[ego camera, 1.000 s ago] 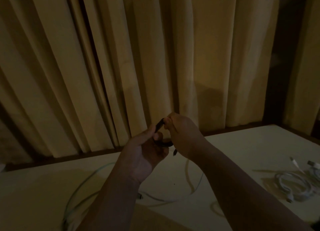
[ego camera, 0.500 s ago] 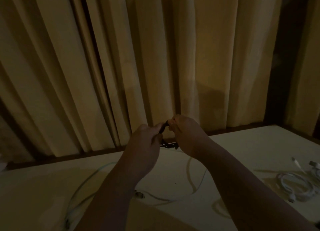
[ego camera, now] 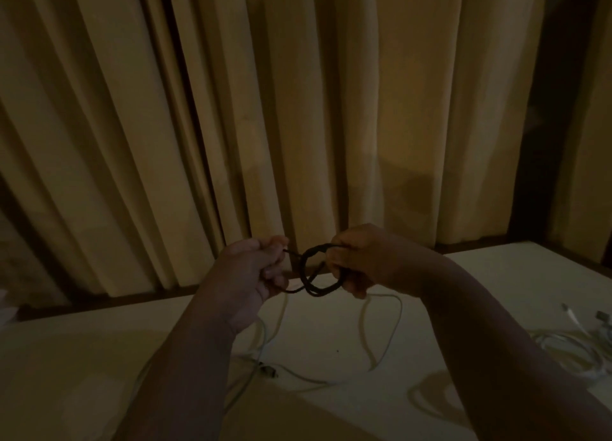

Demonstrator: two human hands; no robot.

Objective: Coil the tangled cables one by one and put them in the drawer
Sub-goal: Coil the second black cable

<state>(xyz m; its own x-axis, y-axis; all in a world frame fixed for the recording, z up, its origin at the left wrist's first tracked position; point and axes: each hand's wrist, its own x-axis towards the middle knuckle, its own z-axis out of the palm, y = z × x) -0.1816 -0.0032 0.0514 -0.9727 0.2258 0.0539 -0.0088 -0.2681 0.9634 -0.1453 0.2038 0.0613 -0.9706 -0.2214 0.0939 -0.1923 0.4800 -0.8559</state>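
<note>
While right hand [ego camera: 367,261] fingers curl round black cable [ego camera: 303,270] coil, left hand [ego camera: 250,271] pinches loose end; slack grip between fingertips could let loops spring open.

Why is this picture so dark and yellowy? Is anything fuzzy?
Head view: the light is dim and warm, so the left hand, the right hand and the black cable they hold look like dark shapes. Head view: soft shadows lie on the table. Head view: the white cables at the right edge look slightly blurred.
</note>
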